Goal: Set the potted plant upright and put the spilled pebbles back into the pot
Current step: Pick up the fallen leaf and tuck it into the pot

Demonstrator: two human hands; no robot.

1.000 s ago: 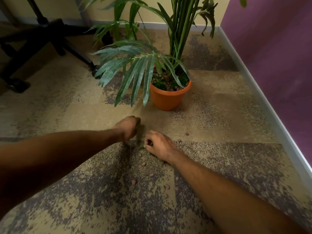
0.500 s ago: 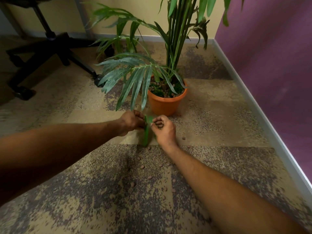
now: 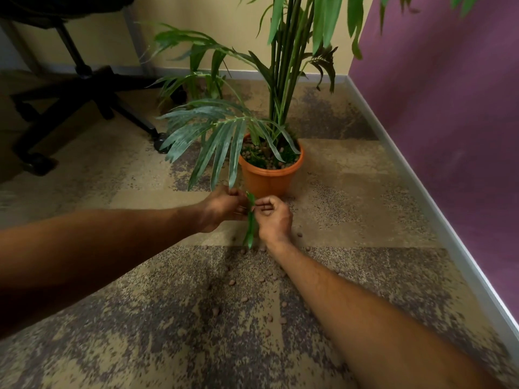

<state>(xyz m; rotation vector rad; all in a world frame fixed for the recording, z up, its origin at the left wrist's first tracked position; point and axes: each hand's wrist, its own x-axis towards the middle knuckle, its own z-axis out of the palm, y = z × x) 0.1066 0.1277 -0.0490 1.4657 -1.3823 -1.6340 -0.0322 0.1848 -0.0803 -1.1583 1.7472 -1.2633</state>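
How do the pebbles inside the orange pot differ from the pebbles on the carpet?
The pebbles in the pot lie packed together among green moss around the plant stems; the pebbles on the carpet lie scattered singly and apart. The first group sits raised inside the orange pot; the second lies flat on the carpet, in front of the pot, near the person's forearms. Both are small, rounded and brownish.

Place: an office corner is suggested.
Seating: a black swivel chair (image 3: 67, 88) on castors is seen at upper left.
Floor: patterned carpet tiles (image 3: 168, 318) are laid.
Walls: yellow and purple paint, grey skirting (image 3: 438, 220).
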